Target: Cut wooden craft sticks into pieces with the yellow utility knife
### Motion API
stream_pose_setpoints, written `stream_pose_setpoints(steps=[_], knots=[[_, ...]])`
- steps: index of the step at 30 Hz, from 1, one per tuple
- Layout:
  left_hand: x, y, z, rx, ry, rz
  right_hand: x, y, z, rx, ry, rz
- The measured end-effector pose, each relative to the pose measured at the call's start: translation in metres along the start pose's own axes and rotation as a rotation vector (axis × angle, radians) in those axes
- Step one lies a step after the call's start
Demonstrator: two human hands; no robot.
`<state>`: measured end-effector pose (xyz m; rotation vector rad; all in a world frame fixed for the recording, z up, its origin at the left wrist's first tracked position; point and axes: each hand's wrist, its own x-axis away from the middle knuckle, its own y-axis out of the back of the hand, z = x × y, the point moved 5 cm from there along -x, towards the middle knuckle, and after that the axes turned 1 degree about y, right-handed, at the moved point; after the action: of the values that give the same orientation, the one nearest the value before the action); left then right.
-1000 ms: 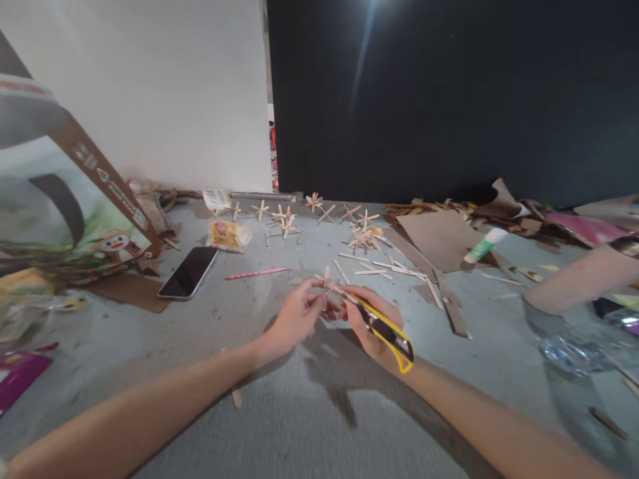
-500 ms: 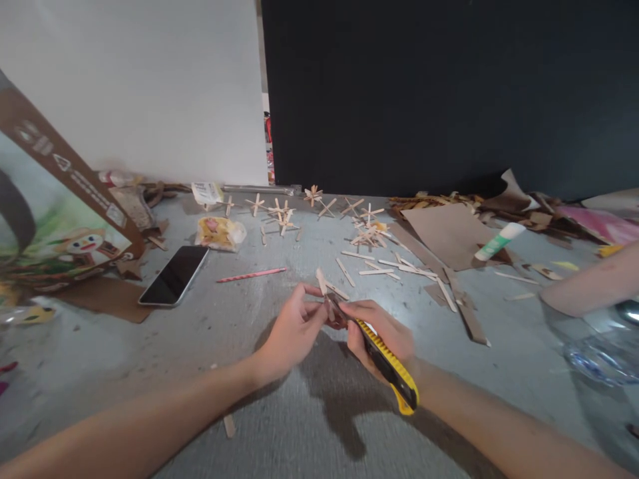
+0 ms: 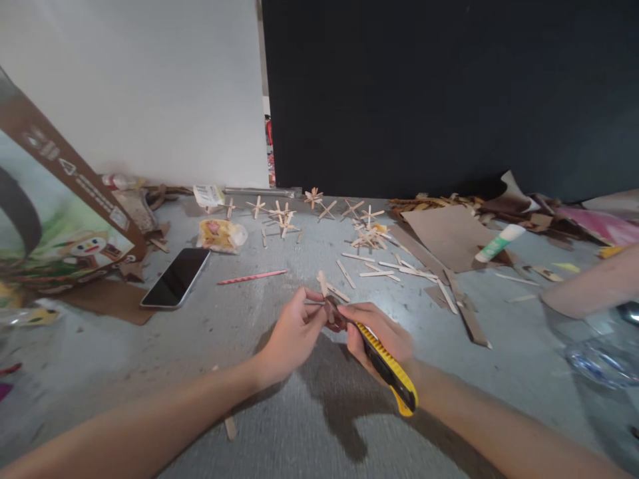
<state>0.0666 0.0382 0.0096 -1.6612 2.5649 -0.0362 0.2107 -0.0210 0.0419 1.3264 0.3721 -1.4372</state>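
My left hand [image 3: 295,327] pinches a flat wooden craft stick [image 3: 322,283], whose pale end points up and away from me. Closed around a yellow and black utility knife [image 3: 384,362], my right hand [image 3: 382,329] sits just to the right of the left one. The knife's front end meets the stick between my fingertips; I cannot make out how far the blade touches the wood. Beyond the hands lie several loose craft sticks [image 3: 376,273]. Farther back stand several small crossed-stick pieces [image 3: 327,210].
On the left are a phone [image 3: 176,278], a red striped pencil [image 3: 252,277] and a printed bag [image 3: 64,193]. To the right lie cardboard [image 3: 442,234], a glue stick [image 3: 500,243] and a clear plastic item [image 3: 604,362]. Another person's arm [image 3: 594,279] rests at the right edge.
Both hands keep nearly the same place and grip. The knife's front end and the stick have shifted only very slightly. The whole view has moved a little.
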Motion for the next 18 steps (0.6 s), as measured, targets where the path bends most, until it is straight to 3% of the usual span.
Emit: stream_pose_setpoints(steps=[18], knots=[[-0.0006,0.0038,-0.0018,-0.111,-0.066,-0.011,-0.0006,-0.0053,-0.0039,-0.046,-0.086,-0.007]])
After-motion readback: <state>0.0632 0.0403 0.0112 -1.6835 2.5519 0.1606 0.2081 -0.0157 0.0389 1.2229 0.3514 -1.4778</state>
